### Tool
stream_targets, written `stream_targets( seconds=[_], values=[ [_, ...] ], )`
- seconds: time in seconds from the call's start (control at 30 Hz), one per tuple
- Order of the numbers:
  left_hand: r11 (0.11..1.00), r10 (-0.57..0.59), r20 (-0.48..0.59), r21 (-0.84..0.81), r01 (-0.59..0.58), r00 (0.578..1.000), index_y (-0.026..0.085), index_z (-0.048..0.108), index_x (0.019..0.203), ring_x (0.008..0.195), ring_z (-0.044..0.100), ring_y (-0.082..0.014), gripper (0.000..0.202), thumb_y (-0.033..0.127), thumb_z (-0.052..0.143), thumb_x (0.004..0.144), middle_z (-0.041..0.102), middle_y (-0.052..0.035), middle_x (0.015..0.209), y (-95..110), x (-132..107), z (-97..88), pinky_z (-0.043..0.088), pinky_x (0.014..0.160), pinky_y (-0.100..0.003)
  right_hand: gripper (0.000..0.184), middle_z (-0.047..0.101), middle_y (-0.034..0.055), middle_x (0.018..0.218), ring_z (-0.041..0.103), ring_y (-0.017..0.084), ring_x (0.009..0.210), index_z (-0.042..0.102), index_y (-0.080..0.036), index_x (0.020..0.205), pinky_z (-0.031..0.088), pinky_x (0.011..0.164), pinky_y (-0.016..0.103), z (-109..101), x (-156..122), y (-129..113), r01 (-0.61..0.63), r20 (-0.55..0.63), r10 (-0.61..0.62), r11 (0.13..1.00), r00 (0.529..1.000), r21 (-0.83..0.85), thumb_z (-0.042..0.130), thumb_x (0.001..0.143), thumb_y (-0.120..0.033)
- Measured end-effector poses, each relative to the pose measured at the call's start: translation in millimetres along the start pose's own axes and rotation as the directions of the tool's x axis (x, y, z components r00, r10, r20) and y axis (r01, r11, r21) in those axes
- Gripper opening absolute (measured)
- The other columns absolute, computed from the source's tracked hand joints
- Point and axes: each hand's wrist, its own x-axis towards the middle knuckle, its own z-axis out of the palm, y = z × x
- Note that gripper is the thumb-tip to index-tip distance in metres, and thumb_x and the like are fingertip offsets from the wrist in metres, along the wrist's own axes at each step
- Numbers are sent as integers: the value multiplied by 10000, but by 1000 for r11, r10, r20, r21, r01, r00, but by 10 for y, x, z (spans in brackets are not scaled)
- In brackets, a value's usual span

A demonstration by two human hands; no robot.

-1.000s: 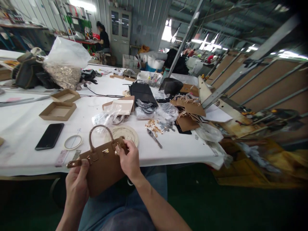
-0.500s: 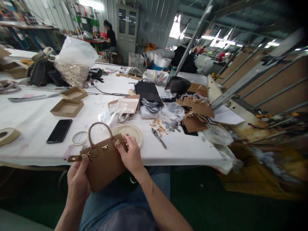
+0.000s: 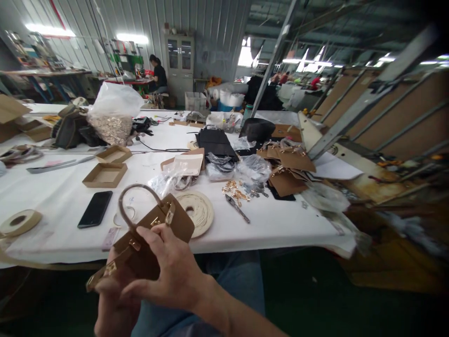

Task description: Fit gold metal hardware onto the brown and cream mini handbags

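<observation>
A small brown handbag [image 3: 182,220] with a looped top handle and gold metal fittings is tilted over my lap at the table's edge. At its left side, my left hand [image 3: 117,299] grips the lower part of the bag near a strap [image 3: 100,276] with a gold fitting; some fingers are blurred and partly covered. My right hand [image 3: 175,267] lies across the bag's front. Its thumb stretches away from the fingers, whose tips are by the handle's left base. Behind the bag lie a roll of cream tape [image 3: 201,213] and a thin tape ring [image 3: 131,215].
On the white table [image 3: 147,245] are a black phone [image 3: 94,209], an open cardboard box [image 3: 105,175], another tape roll [image 3: 33,219], a dark metal hand tool [image 3: 238,209] and small gold fittings [image 3: 233,189]. Brown bag pieces [image 3: 293,161] are stacked at the right.
My right hand has left the bag's right upper corner and moved left and down across its front. The bag has turned and tilted, and its strap has dropped lower.
</observation>
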Motion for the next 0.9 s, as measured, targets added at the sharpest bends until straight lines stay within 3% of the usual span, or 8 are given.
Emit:
stream_targets(
  seconds=[0.07, 0.17, 0.3, 0.4, 0.53, 0.7, 0.8, 0.9],
  values=[
    [1000, 9, 51, 2, -9, 999, 346, 834, 1403, 1630, 552, -569, 974, 1013, 933, 699, 783, -157, 1494, 19, -61, -23, 656, 1181, -688, 1008, 716, 117, 1464, 800, 341, 1236, 586, -349, 1714, 726, 1080, 478, -96, 26, -9, -54, -6, 54, 999, 999, 0, 1006, 891, -752],
    [993, -6, 134, -118, 21, 991, 312, 785, 1521, 1561, 603, -613, 1381, 1237, 749, 496, 767, -199, 1530, 41, -137, 47, 666, 1156, -674, 807, 734, 75, 1406, 804, 312, 1199, 686, -349, 1559, 724, 1032, 438, -223, 50, -39, -107, -36, 106, 994, 994, -25, 1051, 886, -604],
    [966, -54, 213, -236, 105, 976, 258, 842, 1432, 1520, 638, -606, 1270, 1236, 638, 649, 787, -245, 1473, 2, -201, 174, 653, 1160, -675, 557, 751, 70, 1322, 789, 298, 1172, 713, -293, 1445, 715, 1051, 448, -315, 15, -90, -113, -32, 110, 988, 993, -104, 904, 925, -238],
    [961, -51, 224, -253, 109, 973, 252, 842, 1443, 1548, 622, -580, 1236, 1212, 647, 690, 781, -248, 1482, -54, -193, 221, 630, 1197, -659, 627, 771, 106, 1255, 780, 330, 1172, 693, -248, 1487, 715, 1061, 502, -290, -74, -123, -94, -128, 68, 975, 989, -202, 723, 878, -99],
    [969, -13, 246, -235, 72, 969, 230, 807, 1512, 1552, 634, -524, 1114, 1106, 700, 834, 743, -225, 1571, -71, -89, 237, 606, 1237, -596, 761, 806, 149, 1314, 808, 363, 1195, 557, -248, 1704, 719, 1076, 552, -179, -210, -105, -54, -253, -28, 948, 967, -312, 704, 967, -128],
    [977, 14, 388, -202, 71, 921, 203, 766, 1606, 1513, 668, -511, 1099, 1043, 729, 899, 726, -249, 1594, -9, 20, 222, 616, 1213, -568, 812, 838, 143, 1342, 850, 353, 1173, 463, -300, 1822, 750, 1043, 532, -113, -325, 14, -60, -304, -47, 941, 952, -334, 813, 1092, -240],
    [974, 21, 429, -213, 79, 903, 209, 765, 1618, 1489, 683, -516, 1084, 1034, 713, 918, 734, -247, 1582, 52, 28, 227, 610, 1210, -587, 742, 825, 169, 1431, 864, 365, 1209, 551, -284, 1767, 756, 1072, 524, -219, -351, 22, -74, -382, -36, 961, 923, -268, 845, 1086, -266],
    [980, 80, 439, -197, 9, 895, 179, 776, 1591, 1414, 722, -500, 978, 957, 701, 1003, 754, -248, 1531, 157, 89, 204, 624, 1174, -590, 743, 858, 172, 1355, 879, 355, 1157, 569, -242, 1740, 752, 1066, 503, -455, -327, -48, -158, -460, 126, 987, 879, -32, 883, 1071, -309]
  ],
)
